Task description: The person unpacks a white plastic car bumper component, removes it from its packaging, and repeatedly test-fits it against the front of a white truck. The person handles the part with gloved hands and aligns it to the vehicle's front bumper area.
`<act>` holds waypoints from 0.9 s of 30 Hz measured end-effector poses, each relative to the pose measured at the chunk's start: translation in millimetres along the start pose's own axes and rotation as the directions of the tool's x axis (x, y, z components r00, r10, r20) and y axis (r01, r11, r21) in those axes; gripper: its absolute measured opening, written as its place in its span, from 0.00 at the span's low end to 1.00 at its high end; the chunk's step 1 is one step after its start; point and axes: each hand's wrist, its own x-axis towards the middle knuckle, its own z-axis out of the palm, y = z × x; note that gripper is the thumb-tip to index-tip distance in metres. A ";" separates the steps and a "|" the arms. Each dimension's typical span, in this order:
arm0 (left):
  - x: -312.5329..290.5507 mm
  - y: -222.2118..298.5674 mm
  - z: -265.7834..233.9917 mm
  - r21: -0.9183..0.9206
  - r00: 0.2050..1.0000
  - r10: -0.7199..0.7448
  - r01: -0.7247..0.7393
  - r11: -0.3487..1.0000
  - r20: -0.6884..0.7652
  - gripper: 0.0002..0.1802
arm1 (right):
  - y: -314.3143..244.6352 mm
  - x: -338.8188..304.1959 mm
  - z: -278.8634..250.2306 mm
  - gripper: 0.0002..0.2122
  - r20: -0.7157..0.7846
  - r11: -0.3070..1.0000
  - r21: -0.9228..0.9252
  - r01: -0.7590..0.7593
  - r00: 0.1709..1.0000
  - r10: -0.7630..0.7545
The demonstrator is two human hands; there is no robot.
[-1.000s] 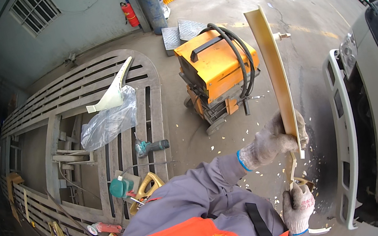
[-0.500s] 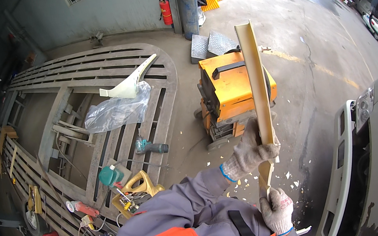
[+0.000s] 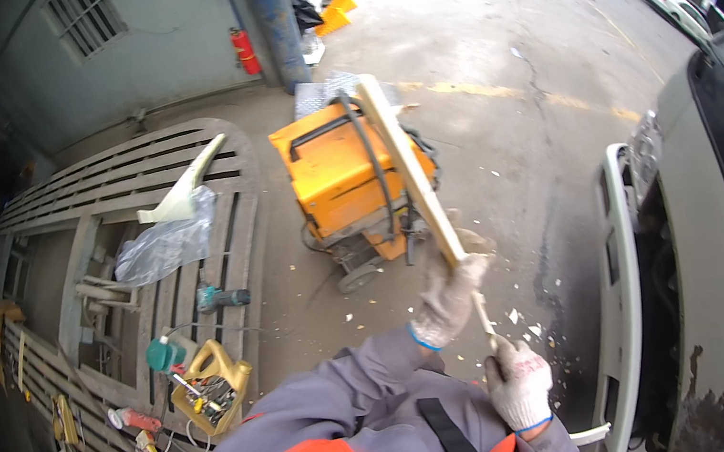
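A long, narrow cream trim strip [image 3: 408, 169] slants up and away from me, tilted with its top end to the left. My left hand [image 3: 452, 297], in a knit work glove, is closed around its lower part. Farther down, my right hand [image 3: 518, 382], also gloved, grips the strip's thin lower end, its fingers partly hiding that end. Behind the strip stands an orange wheeled machine [image 3: 342, 167] with a black handle and a hose. Small pale chips [image 3: 515, 316] are scattered on the floor beyond my hands.
A slatted metal frame [image 3: 238, 209] at left carries a curved pale trim piece [image 3: 186, 187], clear plastic sheeting [image 3: 172, 245], a teal cordless drill [image 3: 222, 297] and a cut-open yellow jug [image 3: 238, 374] of tools. At right is a vehicle with a white bumper [image 3: 621, 296].
The strip has gone from upright to leaning left, and now shows its narrow side. Both hands still hold it. My view has turned right, so the surroundings sit farther left.
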 end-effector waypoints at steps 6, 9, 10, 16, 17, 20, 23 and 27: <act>63.8 -39.9 30.0 -0.315 0.999 0.009 -0.019 0.949 -0.033 0.40 | 59.4 68.9 -15.9 0.17 0.105 0.988 -0.157 0.001 0.994 0.016; 116.5 -56.0 46.8 -0.349 0.993 0.113 -0.112 0.930 -0.018 0.46 | 100.7 120.9 -5.3 0.19 0.061 0.985 -0.170 0.036 0.998 -0.025; 136.4 -59.4 54.2 -0.343 0.989 0.149 -0.138 0.929 0.007 0.47 | 114.2 140.5 -3.4 0.20 0.043 0.985 -0.167 0.042 0.998 -0.035; 271.0 -73.6 73.1 -0.380 0.948 0.283 -0.211 0.901 0.144 0.50 | 184.1 289.5 -21.2 0.29 -0.072 0.981 -0.108 0.160 0.983 -0.168; 293.5 -71.2 79.2 -0.380 0.940 0.302 -0.225 0.897 0.156 0.50 | 192.3 314.1 -28.1 0.29 -0.061 0.974 -0.156 0.166 0.982 -0.177; 350.2 -66.5 88.9 -0.232 0.900 0.406 -0.366 0.901 0.157 0.49 | 220.3 380.4 -26.4 0.30 -0.107 0.957 -0.160 0.242 0.959 -0.261; 393.2 -74.7 97.0 -0.249 0.915 0.375 -0.332 0.910 0.149 0.48 | 246.1 442.4 -15.3 0.31 -0.093 0.950 -0.093 0.297 0.948 -0.306; 447.6 -95.8 92.7 -0.187 0.916 0.396 -0.379 0.906 0.064 0.49 | 276.3 516.8 -1.4 0.30 -0.019 0.932 -0.010 0.362 0.932 -0.362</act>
